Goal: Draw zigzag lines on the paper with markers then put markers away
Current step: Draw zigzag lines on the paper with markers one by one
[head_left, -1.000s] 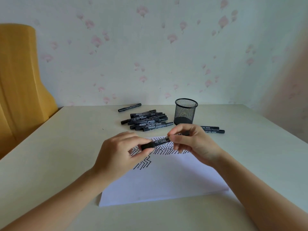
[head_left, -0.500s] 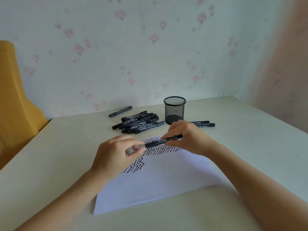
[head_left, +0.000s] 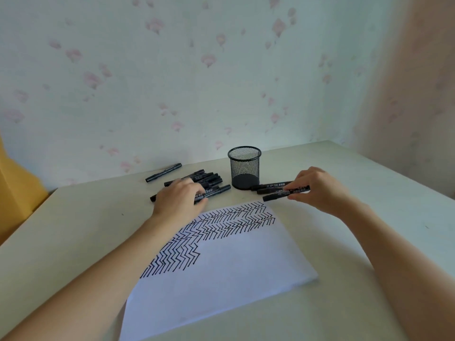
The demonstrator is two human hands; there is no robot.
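While the white sheet of paper [head_left: 221, 262] lies flat in the middle of the pale cream table [head_left: 344, 173], both hands reach past its far edge. The paper has rows of black zigzag lines [head_left: 214, 232] across its top part and down its left side; the rest of it is blank. At 12 o'clock from the paper stands a round black wire-mesh pen cup [head_left: 244, 167], upright, and no marker shows above its rim. At 11 o'clock from the paper is a pile of black markers [head_left: 204, 180] lying on the table, just left of the cup. The left hand [head_left: 179, 200] rests on the near side of this pile with its fingers bent down onto the markers; I cannot tell if it grips one. One more black marker [head_left: 163, 172] lies alone at 10 o'clock from the pile, a little apart from it. At 1 o'clock from the paper, the right hand [head_left: 317, 190] pinches a black marker with a cap [head_left: 274, 196] between its thumb and fingers. This marker points left and sits just off the paper's far right corner. Right behind it two other black markers [head_left: 270, 187] lie side by side on the table, close to the foot of the cup. A yellow chair back [head_left: 14, 193] shows at 9 o'clock, at the table's left edge.
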